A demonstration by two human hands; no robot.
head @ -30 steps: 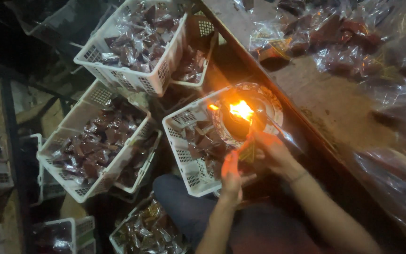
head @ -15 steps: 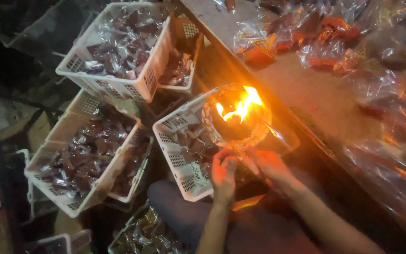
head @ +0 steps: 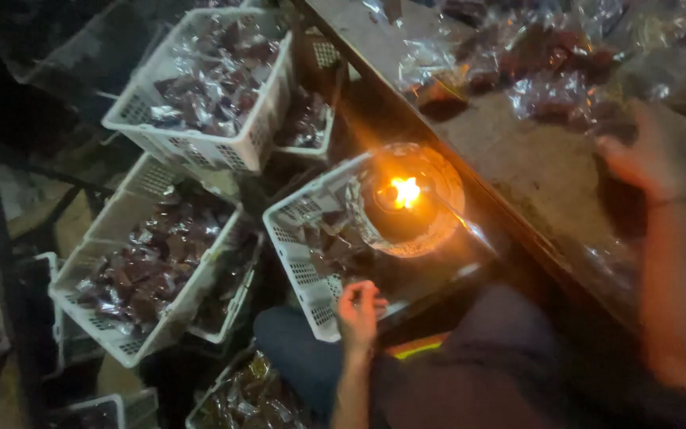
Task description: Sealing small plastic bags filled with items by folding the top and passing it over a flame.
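**Orange flame burns low in a round holder as the hands move apart**

Orange and small, the flame (head: pixel 405 191) sits in the middle of a round holder (head: pixel 411 200) wrapped in crinkled foil, which rests on the right end of a white plastic basket (head: pixel 311 238) near the centre of the scene. Half a second ago the flame flared wide and both hands were close under it; now it has shrunk to a compact glow.

The left hand (head: pixel 359 312) has dropped to the near edge of that basket, fingers curled in loosely with the fingertips pinched together; whether anything is held between them cannot be told. The right hand (head: pixel 651 159) has swung away to the far right and lies over the table (head: pixel 518 159), blurred by motion, fingers spread, resting among clear wrapped packets (head: pixel 553 87) heaped on the table's far side.

The basket under the holder contains dark wrapped pieces. To the left, a second white basket (head: pixel 140 278) is full of the same dark wrapped sweets, and a third (head: pixel 208 79) sits farther back, tilted. The person's dark-clothed lap (head: pixel 470 365) fills the near centre, and another basket of wrapped pieces (head: pixel 248 397) shows at the near edge.
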